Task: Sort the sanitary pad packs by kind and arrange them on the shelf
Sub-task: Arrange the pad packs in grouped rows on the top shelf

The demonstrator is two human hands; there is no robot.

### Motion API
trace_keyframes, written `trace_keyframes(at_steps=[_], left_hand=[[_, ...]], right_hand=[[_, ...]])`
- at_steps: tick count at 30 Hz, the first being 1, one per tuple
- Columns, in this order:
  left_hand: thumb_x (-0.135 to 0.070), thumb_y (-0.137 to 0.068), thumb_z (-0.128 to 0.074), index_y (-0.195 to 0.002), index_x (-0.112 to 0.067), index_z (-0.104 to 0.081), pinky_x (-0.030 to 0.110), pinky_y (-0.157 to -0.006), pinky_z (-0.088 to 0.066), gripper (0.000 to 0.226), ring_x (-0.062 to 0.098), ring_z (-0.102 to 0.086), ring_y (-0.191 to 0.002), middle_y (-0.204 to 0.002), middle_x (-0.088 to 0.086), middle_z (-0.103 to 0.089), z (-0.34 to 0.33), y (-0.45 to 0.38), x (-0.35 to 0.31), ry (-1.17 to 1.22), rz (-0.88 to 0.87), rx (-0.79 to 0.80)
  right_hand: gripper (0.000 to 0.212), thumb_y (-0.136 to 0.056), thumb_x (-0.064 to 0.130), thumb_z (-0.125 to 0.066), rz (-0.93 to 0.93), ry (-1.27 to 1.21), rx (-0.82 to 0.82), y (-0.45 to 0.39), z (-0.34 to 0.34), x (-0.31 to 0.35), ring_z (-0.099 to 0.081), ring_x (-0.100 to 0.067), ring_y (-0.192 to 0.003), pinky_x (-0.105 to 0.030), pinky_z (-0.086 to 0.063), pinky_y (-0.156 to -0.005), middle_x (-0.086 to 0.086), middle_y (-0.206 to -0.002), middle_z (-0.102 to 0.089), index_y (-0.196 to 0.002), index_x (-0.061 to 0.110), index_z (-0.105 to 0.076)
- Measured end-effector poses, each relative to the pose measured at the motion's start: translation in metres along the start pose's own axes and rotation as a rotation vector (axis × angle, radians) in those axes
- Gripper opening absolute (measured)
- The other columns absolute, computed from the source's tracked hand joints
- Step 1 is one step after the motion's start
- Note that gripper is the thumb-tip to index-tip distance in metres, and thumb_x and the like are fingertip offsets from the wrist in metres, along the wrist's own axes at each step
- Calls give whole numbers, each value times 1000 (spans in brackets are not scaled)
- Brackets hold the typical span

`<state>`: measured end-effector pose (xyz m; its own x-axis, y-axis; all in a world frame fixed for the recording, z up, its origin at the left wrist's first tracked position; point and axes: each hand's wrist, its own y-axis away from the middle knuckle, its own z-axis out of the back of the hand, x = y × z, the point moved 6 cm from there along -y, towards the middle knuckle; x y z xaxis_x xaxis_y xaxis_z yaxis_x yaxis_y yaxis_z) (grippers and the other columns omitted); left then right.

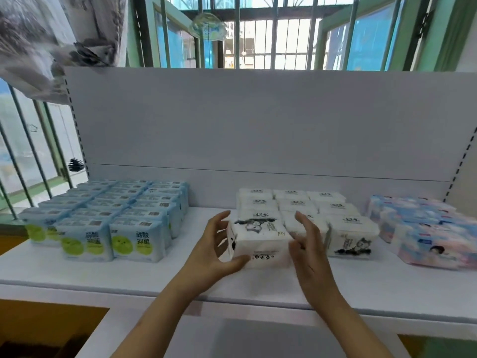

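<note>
Both forearms reach up from the bottom edge of the head view toward the white shelf (258, 285). On the near-left side, the left hand (219, 250) is spread, its thumb touching the lower front corner of a white pack (260, 241) while its fingers arch beside the pack's left end; whether those fingers touch it cannot be told. Opposite it, the right hand (309, 250) stands edge-on with relaxed, slightly bent fingers at the pack's right end, grasping nothing.

That white pack rests on the shelf at the front of the white group (296, 205), long axis running left to right, its printed lettering upside down toward the camera. Another white pack (351, 239) just to the right shows its cartoon face forward. To the left, blue-and-green packs (108, 215) stand upright in tidy rows. Pink-and-blue packs (426, 228) lie stacked at the far right.
</note>
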<state>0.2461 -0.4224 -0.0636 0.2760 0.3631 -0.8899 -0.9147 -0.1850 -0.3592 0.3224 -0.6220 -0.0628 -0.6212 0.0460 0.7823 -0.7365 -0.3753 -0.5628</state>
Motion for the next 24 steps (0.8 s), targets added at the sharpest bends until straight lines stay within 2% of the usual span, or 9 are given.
trace_keyframes(at_steps=[3,7,9,11,13,17,19,22,24], left_hand=[[-16,-74,-86,-149,-34,-29,24,-109,-41,96,6,-47,-134,-142,-13,-49,-8,3,-1,-63,-102,-2],[-16,-76,-85,-146,-26,-36,23,-109,-40,87,12,-46,-135,-139,-11,-47,-12,4,-9,-152,-238,-45],[-18,-73,-86,-141,-24,-41,21,-107,-41,82,13,-50,-130,-134,-11,-49,-11,5,-14,-183,-285,-115],[-23,-70,-89,-137,-22,-41,19,-106,-41,82,14,-50,-128,-132,-10,-46,-11,7,-18,-219,-313,-184],[-31,-67,-90,-137,-22,-35,14,-105,-39,89,10,-47,-130,-134,-14,-42,-17,11,-16,-222,-291,-156],[-59,-76,-74,-146,-37,-17,19,-105,-41,92,5,-53,-125,-129,-18,-51,-33,21,-2,-203,-164,20],[-56,-81,-70,-149,-40,-14,24,-101,-47,89,6,-60,-117,-125,-16,-55,-30,17,1,-175,-121,-19],[-47,-79,-77,-152,-44,-11,20,-92,-53,99,-2,-56,-117,-140,-21,-39,-17,4,0,-187,-87,-102],[-50,-79,-76,-149,-50,-18,16,-86,-53,91,-8,-54,-115,-140,-24,-37,-17,-2,2,-250,-61,-63]], right_hand=[[73,-81,84,-35,-230,4,118,-6,-7,-7,-43,5,-130,-25,-39,-108,22,-141,-46,-139,41,-41],[61,-85,60,-55,-541,-323,109,-3,-12,-16,-58,-4,-110,-33,-56,-84,11,-140,-48,-141,41,-39],[59,-86,51,-64,-688,-585,111,5,-18,-21,-68,-29,-104,-45,-58,-87,-3,-134,-59,-138,30,-46],[51,-86,43,-68,-718,-752,135,9,-24,-18,-69,-39,-102,-51,-53,-95,-16,-122,-67,-130,19,-55],[53,-84,34,-73,-666,-798,64,4,-24,-12,-68,-35,-106,-49,-54,-95,-16,-120,-68,-130,15,-54],[67,-78,31,-80,-465,-283,-127,-26,4,-4,-65,-17,-100,-35,-54,-84,-7,-120,-63,-128,27,-36],[65,-76,40,-80,-287,60,-22,-39,11,8,-59,-10,-101,-29,-49,-82,6,-116,-60,-125,37,-37],[58,-77,47,-75,-4,449,236,-48,-1,28,-43,-6,-110,-26,-41,-91,22,-111,-48,-128,39,-48],[59,-82,47,-72,136,575,415,-49,-20,30,-37,-5,-122,-27,-35,-105,20,-127,-49,-135,35,-51]])
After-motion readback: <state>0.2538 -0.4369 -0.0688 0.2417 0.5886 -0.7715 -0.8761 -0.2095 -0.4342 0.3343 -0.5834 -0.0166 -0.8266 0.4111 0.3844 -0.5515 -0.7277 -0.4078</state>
